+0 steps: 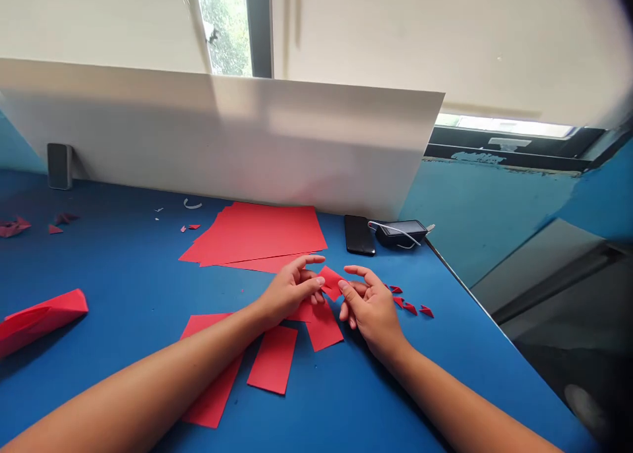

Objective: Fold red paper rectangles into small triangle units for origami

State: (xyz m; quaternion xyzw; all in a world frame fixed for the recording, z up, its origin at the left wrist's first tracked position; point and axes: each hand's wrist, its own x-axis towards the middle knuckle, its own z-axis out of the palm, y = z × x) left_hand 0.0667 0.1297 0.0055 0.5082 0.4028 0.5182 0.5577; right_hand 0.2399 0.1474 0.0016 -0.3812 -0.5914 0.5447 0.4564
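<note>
A small piece of red paper [331, 282] is held up between my two hands. My left hand [293, 288] pinches its left edge between thumb and fingers. On the opposite edge, my right hand [368, 308] grips it with the thumb on top. Below the hands lie a red paper rectangle [325, 328] and another red rectangle [272, 359] on the blue table. A larger red sheet [212, 390] is partly hidden under my left forearm. Several small folded red paper pieces [409, 307] sit just right of my right hand.
A stack of red sheets [267, 232] lies behind my hands. A black phone [359, 235] and a black device with a white cable [401, 232] are at the back right. Folded red paper [44, 318] rests at left. A white board [237, 143] stands along the back.
</note>
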